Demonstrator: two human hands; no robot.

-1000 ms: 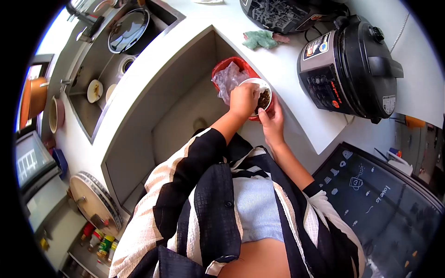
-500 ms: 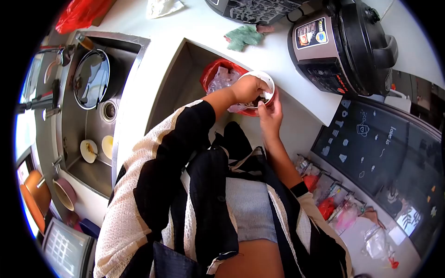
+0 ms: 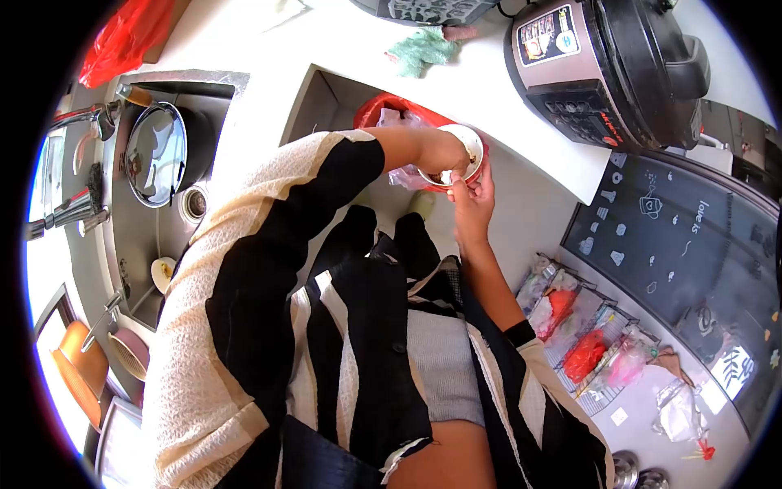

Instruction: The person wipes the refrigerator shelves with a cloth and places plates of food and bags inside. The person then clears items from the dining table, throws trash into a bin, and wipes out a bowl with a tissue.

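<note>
While the right hand (image 3: 472,204) is gripping the white bowl (image 3: 466,147) over the red bin (image 3: 391,110), the left hand (image 3: 440,153) fingers are seemingly scraping scraps out, needing a steady tilt next.

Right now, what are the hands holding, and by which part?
A small white bowl over the red bin. The right hand grips its near rim from below; the left hand reaches over its rim and covers the inside.

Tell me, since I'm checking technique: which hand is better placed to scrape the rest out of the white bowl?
Probably the left hand: it is already reaching into the white bowl over the red bin, while the right hand supports the bowl from below.
</note>
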